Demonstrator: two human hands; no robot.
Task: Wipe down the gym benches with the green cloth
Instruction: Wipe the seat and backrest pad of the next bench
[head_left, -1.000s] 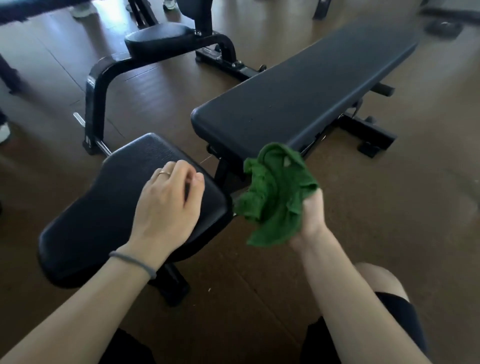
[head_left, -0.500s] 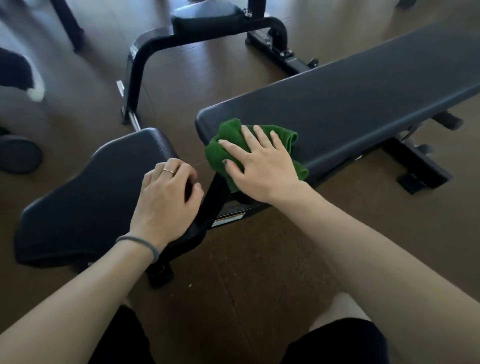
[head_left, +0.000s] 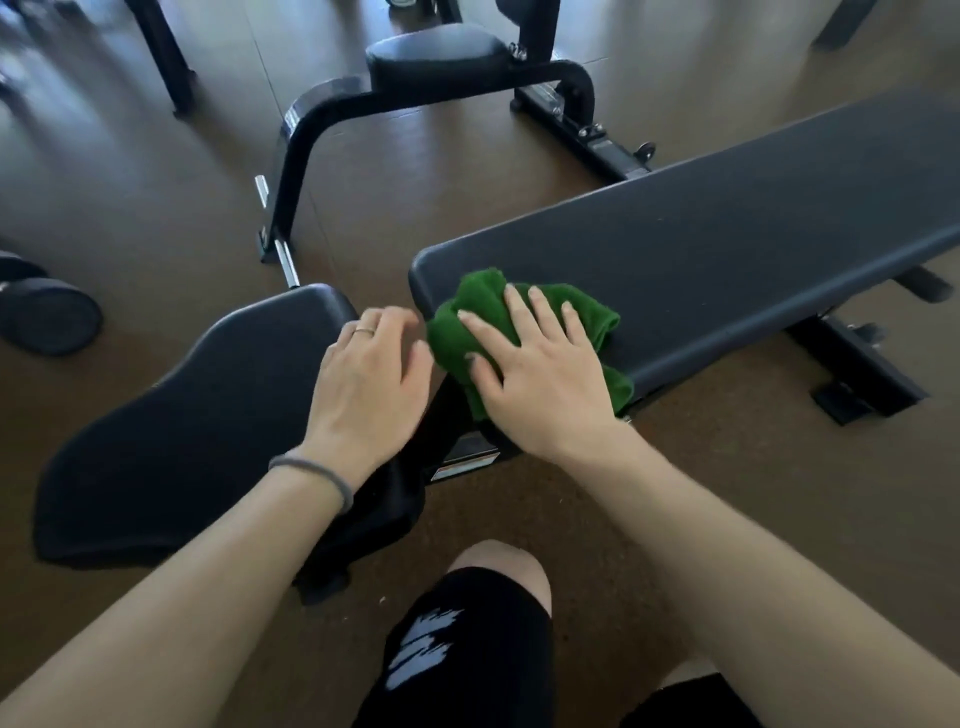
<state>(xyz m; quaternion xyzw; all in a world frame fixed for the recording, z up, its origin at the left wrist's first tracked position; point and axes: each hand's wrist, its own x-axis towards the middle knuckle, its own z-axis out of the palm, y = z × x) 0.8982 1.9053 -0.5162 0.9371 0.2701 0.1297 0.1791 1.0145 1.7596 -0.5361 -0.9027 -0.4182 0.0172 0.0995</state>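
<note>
A crumpled green cloth (head_left: 470, 312) lies on the near left corner of the long black bench pad (head_left: 727, 249). My right hand (head_left: 540, 374) presses flat on the cloth with fingers spread. My left hand (head_left: 371, 379) hovers over the right end of the separate black seat pad (head_left: 197, 415), fingers loosely curled and blurred, close beside the cloth; it holds nothing. A ring and a grey wristband are on the left hand.
Another machine with a black pad (head_left: 436, 62) and curved frame (head_left: 311, 156) stands behind on the brown floor. A dumbbell (head_left: 47, 314) lies at the left. The bench's foot (head_left: 862, 379) juts out at the right. My knee (head_left: 488, 587) is below.
A second ago my right hand held the cloth in the air; it has since pressed it onto the bench corner. My left hand has lifted off the seat pad toward the cloth.
</note>
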